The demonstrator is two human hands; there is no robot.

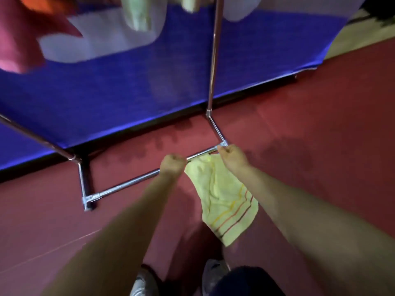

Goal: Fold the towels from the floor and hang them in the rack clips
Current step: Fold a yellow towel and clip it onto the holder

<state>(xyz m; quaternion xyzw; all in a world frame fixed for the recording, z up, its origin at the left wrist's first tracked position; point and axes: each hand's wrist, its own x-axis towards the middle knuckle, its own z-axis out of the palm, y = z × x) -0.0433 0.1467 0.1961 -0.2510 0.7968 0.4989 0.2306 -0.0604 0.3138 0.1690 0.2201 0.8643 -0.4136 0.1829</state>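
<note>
A yellow towel (224, 199) with orange and brown stripes near its lower edge hangs between my two hands, above the red floor. My left hand (172, 163) grips its upper left corner in a fist. My right hand (233, 157) pinches the upper right corner. Both hands are just in front of the rack's low metal bar (128, 182). The rack's upright pole (213, 56) rises at centre right. Blurred towels hang at the top: a pale green one (139, 13), a pink one (19, 39) and an orange one (42, 3).
A blue barrier panel (128, 92) stands behind the rack. The red floor (310, 124) spreads to the right and below. My shoes (143, 283) show at the bottom edge. The rack's left leg (84, 184) ends in a foot near the floor.
</note>
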